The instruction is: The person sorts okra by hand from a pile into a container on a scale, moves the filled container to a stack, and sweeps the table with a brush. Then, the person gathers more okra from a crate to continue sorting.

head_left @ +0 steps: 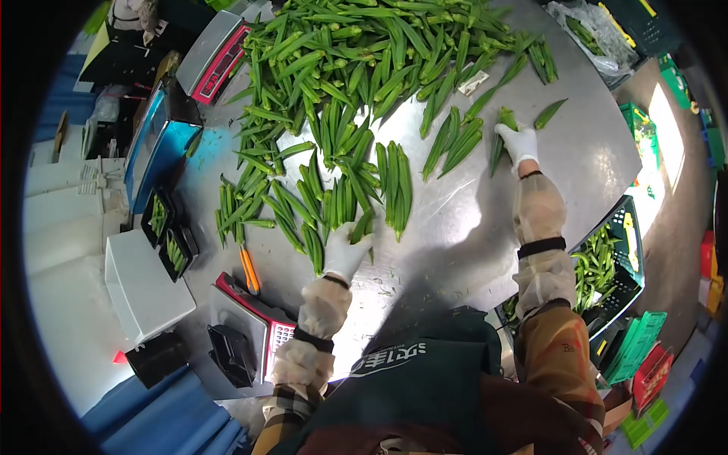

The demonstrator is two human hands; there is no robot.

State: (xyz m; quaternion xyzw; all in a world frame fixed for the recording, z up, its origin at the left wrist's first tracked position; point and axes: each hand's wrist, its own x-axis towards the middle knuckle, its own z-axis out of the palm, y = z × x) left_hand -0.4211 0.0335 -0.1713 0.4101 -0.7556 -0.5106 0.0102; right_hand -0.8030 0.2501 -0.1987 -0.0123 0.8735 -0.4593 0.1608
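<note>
Heap of okra (334, 61) covers the far part of the metal surface (447, 250). Left hand (349, 250), gloved: grip closed on an okra pod (363, 225) beside nearer bundles. Right hand (518, 144), gloved: grip clasps further okra (506, 117), near a loose pod (550, 113). Orange tool (249, 271) lies near the red-edged scale (254, 318).

Blue cloth (163, 417) hangs beside pale panels (64, 205); bright light streaks the grey floor (667, 182).
</note>
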